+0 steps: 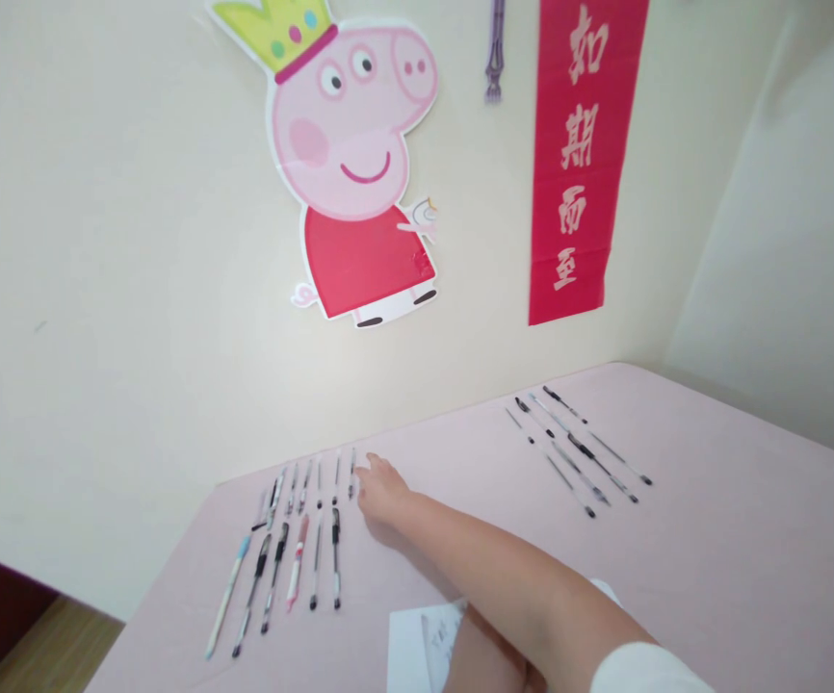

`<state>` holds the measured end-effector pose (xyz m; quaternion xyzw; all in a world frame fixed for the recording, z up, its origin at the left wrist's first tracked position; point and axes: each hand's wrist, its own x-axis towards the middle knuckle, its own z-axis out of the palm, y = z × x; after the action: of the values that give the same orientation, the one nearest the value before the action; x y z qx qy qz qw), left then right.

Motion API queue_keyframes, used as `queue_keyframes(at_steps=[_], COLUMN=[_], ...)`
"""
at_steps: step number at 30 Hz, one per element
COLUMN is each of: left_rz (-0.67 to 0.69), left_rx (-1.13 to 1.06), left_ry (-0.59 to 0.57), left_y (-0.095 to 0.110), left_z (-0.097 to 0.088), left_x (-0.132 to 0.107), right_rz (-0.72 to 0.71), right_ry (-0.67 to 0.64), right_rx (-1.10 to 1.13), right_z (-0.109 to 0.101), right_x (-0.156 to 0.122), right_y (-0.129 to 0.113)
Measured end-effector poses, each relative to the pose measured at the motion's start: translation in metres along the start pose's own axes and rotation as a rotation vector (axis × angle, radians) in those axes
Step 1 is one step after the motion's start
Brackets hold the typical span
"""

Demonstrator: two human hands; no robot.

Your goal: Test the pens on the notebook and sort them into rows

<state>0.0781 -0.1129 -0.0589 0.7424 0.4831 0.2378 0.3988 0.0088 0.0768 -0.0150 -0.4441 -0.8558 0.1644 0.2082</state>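
Note:
My right hand reaches far out over the pink table to the right end of a row of pens laid side by side. Its fingers lie stretched on the tabletop, tips beside the rightmost short pen piece, with nothing in its grip. Above the long pens lies a second row of shorter pen parts. Part of my left hand or arm shows under my right forearm, next to a white paper; its fingers are hidden.
A second group of several dark pens lies at the table's far right. The table stands against a cream wall with a cartoon pig sticker and a red banner. Wooden floor shows past the table's left edge.

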Motion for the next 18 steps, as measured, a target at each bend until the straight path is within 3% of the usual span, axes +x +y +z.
queue_keyframes(at_steps=[4, 8, 11, 14, 18], left_rz=[0.137, 0.146, 0.135, 0.126, 0.125], left_rx=[0.072, 0.301, 0.357, 0.372, 0.357], left_ry=[-0.044, -0.083, -0.077, -0.077, -0.080], left_y=[0.016, 0.027, 0.028, 0.028, 0.027], left_z=[-0.021, -0.030, -0.031, -0.031, -0.031], left_x=[0.024, 0.018, 0.015, 0.015, 0.015], right_rz=[0.121, 0.328, 0.520, 0.652, 0.692], right_ry=[0.046, 0.087, 0.118, 0.125, 0.086], right_rx=[-0.181, -0.282, -0.364, -0.426, -0.459], right_z=[-0.036, -0.082, -0.112, -0.129, -0.132], right_x=[-0.020, -0.044, -0.062, -0.074, -0.077], right_y=[0.055, 0.128, 0.175, 0.202, 0.212])
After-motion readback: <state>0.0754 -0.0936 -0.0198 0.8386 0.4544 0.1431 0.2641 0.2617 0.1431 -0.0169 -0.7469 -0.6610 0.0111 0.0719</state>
